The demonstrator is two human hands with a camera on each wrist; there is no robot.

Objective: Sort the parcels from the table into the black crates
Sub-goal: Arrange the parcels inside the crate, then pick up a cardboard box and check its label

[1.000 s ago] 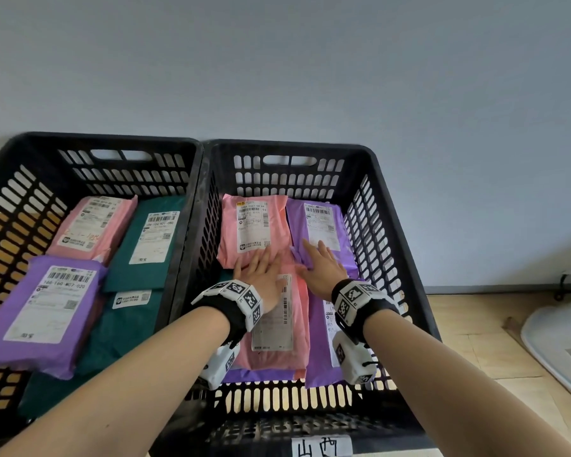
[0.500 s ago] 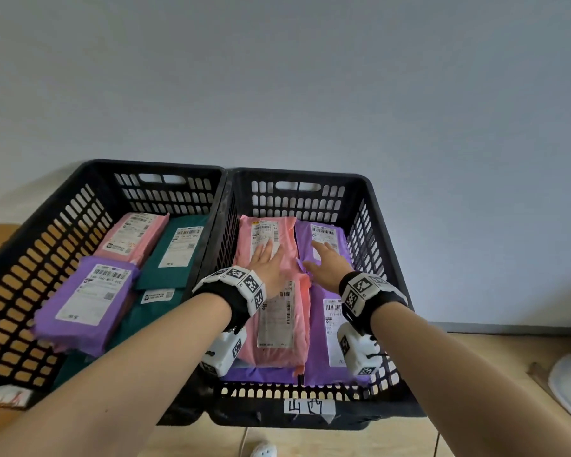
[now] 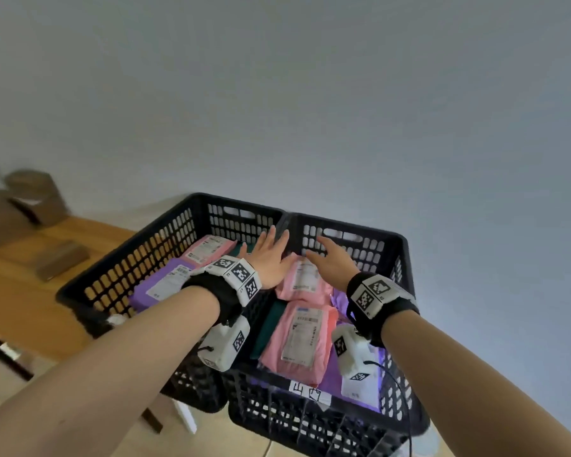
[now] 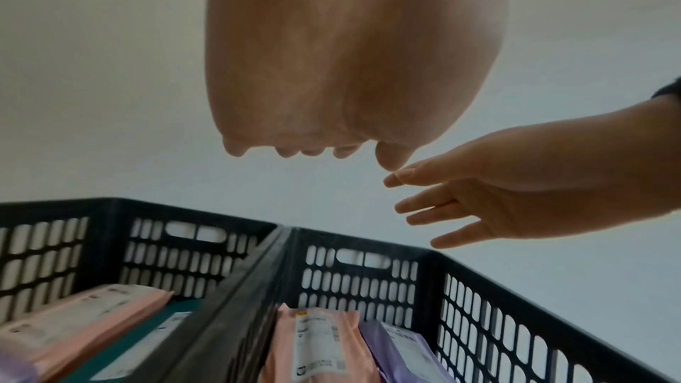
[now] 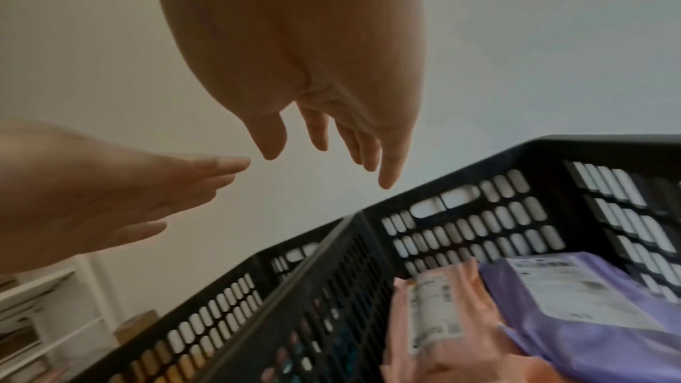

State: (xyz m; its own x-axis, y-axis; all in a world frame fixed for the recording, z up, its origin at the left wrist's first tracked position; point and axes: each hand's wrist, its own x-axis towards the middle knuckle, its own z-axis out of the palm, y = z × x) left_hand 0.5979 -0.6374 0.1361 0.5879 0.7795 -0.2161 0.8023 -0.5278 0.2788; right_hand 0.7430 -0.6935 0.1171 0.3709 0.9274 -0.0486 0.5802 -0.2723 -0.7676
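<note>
Two black crates stand side by side, the left crate [image 3: 126, 258] and the right crate [image 3: 399, 245]. Pink [image 3: 305, 338], purple [image 3: 360, 387] and green parcels lie in the right one; pink [image 3: 208, 250] and purple [image 3: 165, 282] parcels lie in the left one. My left hand [image 3: 271, 255] hovers open over the shared wall between the crates, fingers straight, holding nothing. My right hand [image 3: 332, 260] hovers open above the right crate's far end, also empty. In the wrist views both hands [image 4: 313, 127] [image 5: 331, 141] hang in the air above the crate rims.
A wooden table [image 3: 23, 291] lies to the left with cardboard boxes [image 3: 30, 199] and a small brown parcel [image 3: 61, 258]. A grey wall stands right behind the crates. A white label [image 3: 310, 392] is fixed on the right crate's near wall.
Both hands have lifted off the parcels in the right crate and now hover above the crates. The head view has pulled back and swung left, showing the table.
</note>
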